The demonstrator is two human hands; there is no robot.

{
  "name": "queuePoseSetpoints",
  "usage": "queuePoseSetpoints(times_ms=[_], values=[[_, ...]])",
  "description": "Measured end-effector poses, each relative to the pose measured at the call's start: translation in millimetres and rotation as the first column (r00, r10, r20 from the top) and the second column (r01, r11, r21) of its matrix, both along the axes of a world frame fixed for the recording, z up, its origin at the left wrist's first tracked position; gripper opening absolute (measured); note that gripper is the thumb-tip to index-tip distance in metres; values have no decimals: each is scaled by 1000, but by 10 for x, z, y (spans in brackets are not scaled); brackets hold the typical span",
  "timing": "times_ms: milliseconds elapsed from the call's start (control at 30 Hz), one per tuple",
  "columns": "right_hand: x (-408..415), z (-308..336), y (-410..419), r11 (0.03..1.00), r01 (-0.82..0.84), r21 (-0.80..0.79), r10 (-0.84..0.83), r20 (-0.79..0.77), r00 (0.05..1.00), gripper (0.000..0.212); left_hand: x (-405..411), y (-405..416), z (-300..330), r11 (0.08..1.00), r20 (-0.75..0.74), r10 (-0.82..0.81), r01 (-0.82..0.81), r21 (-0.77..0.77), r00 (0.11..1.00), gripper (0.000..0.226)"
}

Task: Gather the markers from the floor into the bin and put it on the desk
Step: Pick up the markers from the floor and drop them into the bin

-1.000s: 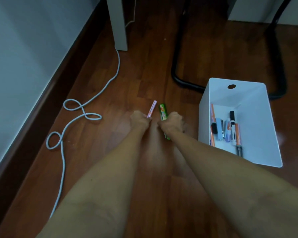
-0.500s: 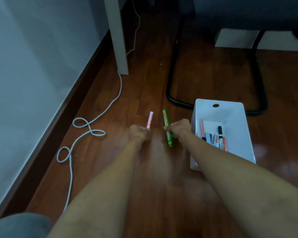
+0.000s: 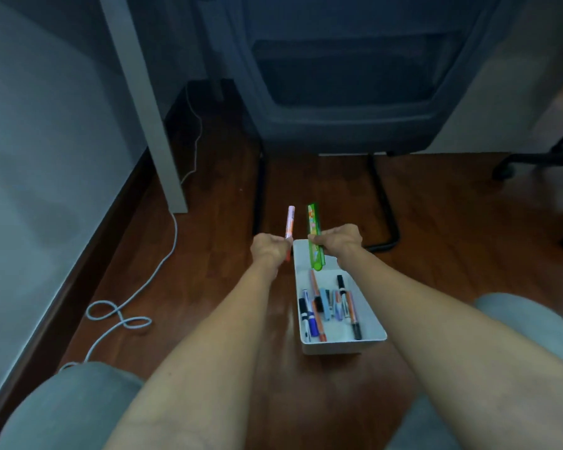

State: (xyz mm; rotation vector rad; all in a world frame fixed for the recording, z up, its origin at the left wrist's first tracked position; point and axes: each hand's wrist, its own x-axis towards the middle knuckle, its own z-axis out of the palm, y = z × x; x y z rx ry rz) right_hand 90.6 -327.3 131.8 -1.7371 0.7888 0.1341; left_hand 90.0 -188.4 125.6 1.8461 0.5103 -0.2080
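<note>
Hands raised over white bin [image 3: 338,345]; left hand [image 3: 268,248] gripped pink marker [image 3: 289,222]; right hand [image 3: 338,239] gripped green marker [image 3: 314,228].

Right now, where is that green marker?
In the head view, the green marker is held in the right hand, over the far end of the white bin, just right of the pink marker in the left hand.

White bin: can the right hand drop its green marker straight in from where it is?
Probably yes: the right hand holds the green marker over the white bin's open far end, nothing between.
</note>
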Motion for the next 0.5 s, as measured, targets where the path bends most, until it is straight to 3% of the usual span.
queuePoseSetpoints(times_ms=[233,500], values=[[-440,-140,-400,996,44,-81,-51,-90,995,57,-296,-523,-160,986,-74,-156,160,50,985,32],[-767,-467,-465,986,26,-164,-38,-70,997,40,-462,-538,-421,967,-135,-228,240,82,964,36]])
